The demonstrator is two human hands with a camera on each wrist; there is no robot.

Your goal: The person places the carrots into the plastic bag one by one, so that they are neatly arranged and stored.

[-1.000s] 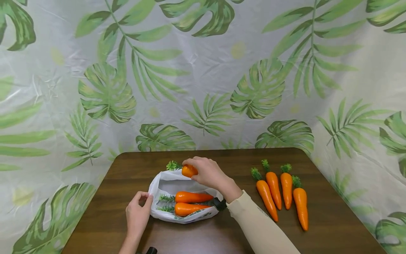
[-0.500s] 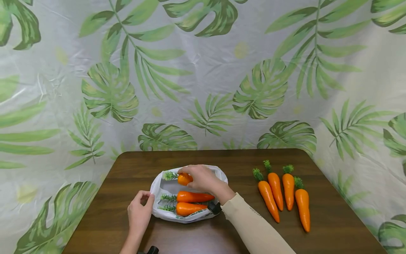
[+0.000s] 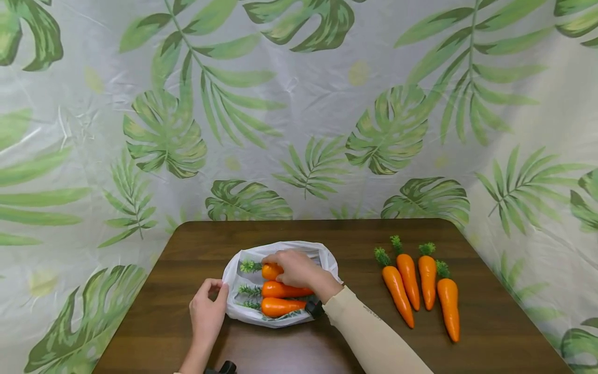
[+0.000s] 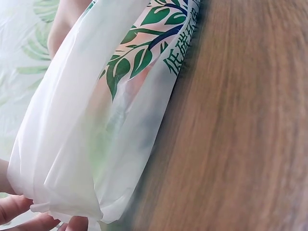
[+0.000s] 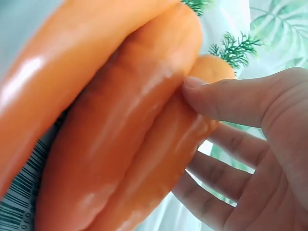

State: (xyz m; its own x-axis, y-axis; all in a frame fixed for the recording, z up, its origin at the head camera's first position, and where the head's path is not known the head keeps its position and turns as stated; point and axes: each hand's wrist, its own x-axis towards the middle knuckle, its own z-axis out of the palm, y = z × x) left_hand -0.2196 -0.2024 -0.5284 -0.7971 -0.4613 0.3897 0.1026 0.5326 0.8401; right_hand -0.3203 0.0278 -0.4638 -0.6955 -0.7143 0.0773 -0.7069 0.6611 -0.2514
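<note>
A white plastic bag (image 3: 233, 311) with green leaf print lies on the table, its mouth spread wide. At its left edge my left hand (image 3: 207, 311) pinches the rim; in the left wrist view its fingertips (image 4: 41, 221) show at the gathered plastic. Inside the bag, my right hand (image 3: 296, 270) holds a carrot (image 3: 271, 271) near its leafy top, thumb on one side and fingers on the other. Two more carrots, a middle one (image 3: 282, 290) and a near one (image 3: 277, 307), lie alongside it, green tops to the left. The held carrot's (image 5: 159, 159) body touches its neighbour in the right wrist view.
On the right of the brown table (image 3: 364, 343), several loose carrots (image 3: 406, 280) lie with green tops pointing away. A leaf-patterned curtain (image 3: 308, 104) hangs behind the table. Black straps with devices (image 3: 314, 307) sit on the wrists.
My right hand has carried the carrot from over the bag's far rim down into the bag, beside the other two. The left hand keeps its hold on the rim.
</note>
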